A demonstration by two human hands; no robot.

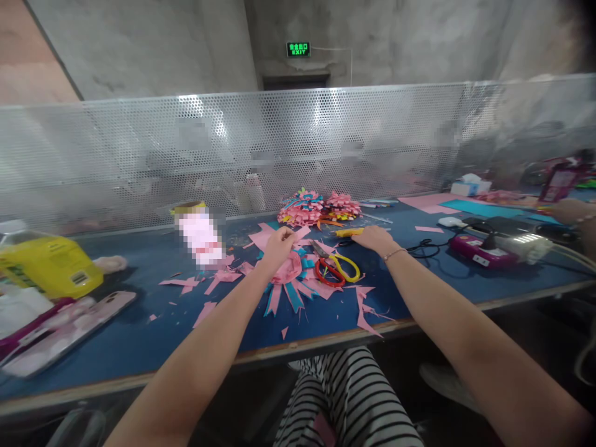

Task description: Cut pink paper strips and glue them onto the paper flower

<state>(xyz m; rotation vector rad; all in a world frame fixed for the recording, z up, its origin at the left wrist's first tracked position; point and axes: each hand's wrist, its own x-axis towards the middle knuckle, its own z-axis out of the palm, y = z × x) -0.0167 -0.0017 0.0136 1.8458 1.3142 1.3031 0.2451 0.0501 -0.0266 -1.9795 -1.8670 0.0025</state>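
So the left hand (279, 243) has a pink strip (302, 233) pinched, mid-frame over the bench (153, 335). Right hand (372, 238) is on a yellow tool (349, 233), can't tell how tightly. Pink-and-blue rosette (285, 270) sits just below the left hand, scissors (319, 249) beside it. Looks light, floppy, easily crushed, so I'd grab its thicker middle, not the tails.

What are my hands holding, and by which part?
Your left hand pinches a pink strip by its left end. Your right hand is at the right end of a yellow tool; whether it grips is unclear.
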